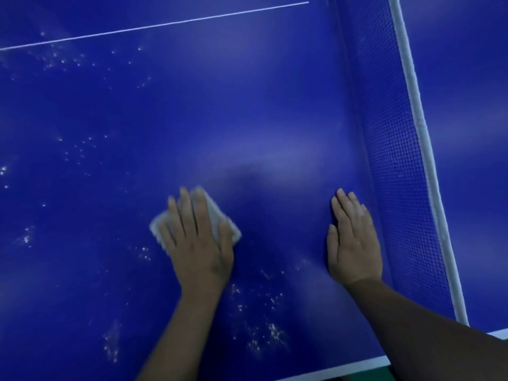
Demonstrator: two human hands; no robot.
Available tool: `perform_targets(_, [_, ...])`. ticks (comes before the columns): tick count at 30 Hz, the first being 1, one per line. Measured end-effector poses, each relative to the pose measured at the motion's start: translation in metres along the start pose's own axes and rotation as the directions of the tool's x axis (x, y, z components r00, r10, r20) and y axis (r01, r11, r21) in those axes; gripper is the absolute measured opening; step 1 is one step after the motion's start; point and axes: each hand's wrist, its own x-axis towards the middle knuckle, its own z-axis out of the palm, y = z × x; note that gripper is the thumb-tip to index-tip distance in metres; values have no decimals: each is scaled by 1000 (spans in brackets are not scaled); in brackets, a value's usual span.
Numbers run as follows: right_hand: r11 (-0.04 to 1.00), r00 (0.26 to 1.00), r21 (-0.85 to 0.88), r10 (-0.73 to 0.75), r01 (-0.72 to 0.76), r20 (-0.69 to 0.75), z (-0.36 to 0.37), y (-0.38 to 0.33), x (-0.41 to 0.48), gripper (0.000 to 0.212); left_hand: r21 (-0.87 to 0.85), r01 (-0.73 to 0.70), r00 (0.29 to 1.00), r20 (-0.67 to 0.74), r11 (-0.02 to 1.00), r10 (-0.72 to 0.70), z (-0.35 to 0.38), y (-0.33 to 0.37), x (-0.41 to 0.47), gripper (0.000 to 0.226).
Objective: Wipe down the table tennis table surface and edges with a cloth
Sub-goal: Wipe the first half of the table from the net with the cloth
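While the left hand [198, 243] lies flat on the pale cloth [214, 213], fingers straight and slightly spread, pressing it onto the blue tabletop [247, 105], the right hand [353, 240] rests palm-down on the bare surface, fingers straight and close together, just beside the net [393, 160]. Cloth position: between the two forearms' reach, left of the net, outline blurred. White specks [272, 331] lie scattered left of the cloth and nearer than both hands. A thin white line [154, 25] crosses the far side.
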Motion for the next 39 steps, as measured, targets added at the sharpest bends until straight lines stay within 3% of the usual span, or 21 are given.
perform_targets(4, [1000, 1000, -7, 1, -1, 12, 0, 0, 0, 55, -4, 78, 997, 11, 997, -78, 17, 12, -58, 71])
perform_targets(11, [1000, 1000, -17, 13, -14, -27, 0, -2, 1, 54, 23, 55, 994, -92, 998, -53, 22, 59, 48, 70])
perform_targets(19, [1000, 996, 2, 14, -14, -87, 5, 1, 0, 52, -87, 15, 995, -94, 996, -23, 44, 203, 139, 75])
perform_targets(23, [1000, 997, -11, 13, -14, -72, 3, -3, 0, 53, -85, -119, 992, -53, 989, 115, 53, 248, 160, 75])
perform_targets(27, [1000, 997, -14, 14, -15, -72, -1, -5, -1, 53, -11, -482, 876, 30, 876, 482, 54, 224, 157, 71])
perform_targets(29, [1000, 997, -19, 9, -11, -76, -4, -7, -1, 53, 15, -556, 831, 10, 831, 556, 50, 195, 139, 68])
perform_targets(34, [1000, 997, -10, 6, -7, -78, -5, -9, -2, 53, 81, -461, 887, 13, 884, 462, 43, 123, 30, 71])
perform_targets(39, [1000, 995, -25, -10, 8, -98, -9, -11, -2, 52, 46, -457, 888, 81, 888, 453, 45, 95, -89, 73])
